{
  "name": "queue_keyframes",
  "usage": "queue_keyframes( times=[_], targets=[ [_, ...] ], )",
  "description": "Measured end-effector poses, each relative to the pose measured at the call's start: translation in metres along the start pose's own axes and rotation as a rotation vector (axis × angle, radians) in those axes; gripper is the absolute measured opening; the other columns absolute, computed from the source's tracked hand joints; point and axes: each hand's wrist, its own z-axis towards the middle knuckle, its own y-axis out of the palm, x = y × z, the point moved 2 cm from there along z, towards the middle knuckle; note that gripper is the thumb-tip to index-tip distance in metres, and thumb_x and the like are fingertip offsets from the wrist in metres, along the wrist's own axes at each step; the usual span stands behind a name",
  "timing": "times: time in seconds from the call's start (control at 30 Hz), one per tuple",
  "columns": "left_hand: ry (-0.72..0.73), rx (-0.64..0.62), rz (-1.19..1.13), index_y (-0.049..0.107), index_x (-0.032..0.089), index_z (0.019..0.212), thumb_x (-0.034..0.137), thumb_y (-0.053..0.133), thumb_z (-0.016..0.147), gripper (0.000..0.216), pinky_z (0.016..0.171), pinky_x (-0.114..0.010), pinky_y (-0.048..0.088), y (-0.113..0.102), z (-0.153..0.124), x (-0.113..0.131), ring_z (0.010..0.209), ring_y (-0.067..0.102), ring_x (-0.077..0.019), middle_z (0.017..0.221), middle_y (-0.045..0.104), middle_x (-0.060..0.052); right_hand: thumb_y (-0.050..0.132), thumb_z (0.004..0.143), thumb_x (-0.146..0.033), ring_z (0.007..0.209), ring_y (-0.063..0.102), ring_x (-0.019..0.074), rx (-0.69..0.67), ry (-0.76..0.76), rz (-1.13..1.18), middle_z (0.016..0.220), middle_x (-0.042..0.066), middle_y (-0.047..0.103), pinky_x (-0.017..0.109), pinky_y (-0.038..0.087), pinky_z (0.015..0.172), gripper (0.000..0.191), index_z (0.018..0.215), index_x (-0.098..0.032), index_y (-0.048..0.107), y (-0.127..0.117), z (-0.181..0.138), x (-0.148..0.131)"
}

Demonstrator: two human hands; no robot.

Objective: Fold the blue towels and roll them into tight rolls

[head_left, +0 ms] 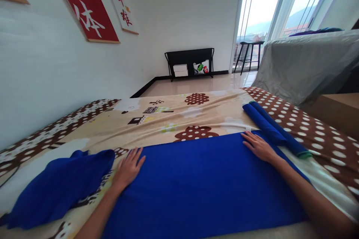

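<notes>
A blue towel [196, 179] lies spread flat on the patterned bed sheet [168, 119] in front of me. My left hand [129, 168] rests flat and open on the towel's far left corner. At the far right corner my right hand [259, 146] also lies flat, fingers stretched out. Just beyond my right hand lie two rolled blue towels [269, 127] side by side. A crumpled blue towel [61, 186] sits to the left of my left hand.
A white wall with red and white banners [86, 7] runs along the bed's left side. A grey-covered piece of furniture [305, 63] stands to the right. Across the floor stand a black low shelf [190, 61] and a stool [249, 54] by the window.
</notes>
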Motion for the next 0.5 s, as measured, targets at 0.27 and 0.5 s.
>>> queue_keyframes(
  times=[0.27,0.5],
  targets=[
    [-0.072,0.047,0.072,0.041,0.019,0.148,0.045,0.033,0.094,0.06,0.117,-0.062,0.012,-0.009,0.001,-0.012,0.148,0.028,-0.032,0.156,0.038,-0.013,0.024,0.098,-0.057,0.149,0.021,0.023,0.044,0.119,-0.035,0.16,0.006,0.026,0.048,0.02,0.122,0.064,0.151,-0.022,0.038,-0.004,-0.006,0.021],
    [0.107,0.047,0.057,0.018,0.041,0.154,0.049,0.035,0.095,0.062,0.115,-0.053,0.031,-0.012,-0.137,0.01,0.146,0.033,-0.0245,0.16,0.032,0.001,0.037,0.092,-0.059,0.144,0.034,0.0277,0.039,0.104,0.025,0.158,-0.003,0.03,0.053,0.033,0.118,0.064,0.153,-0.039,0.03,-0.037,-0.161,0.014]
  ],
)
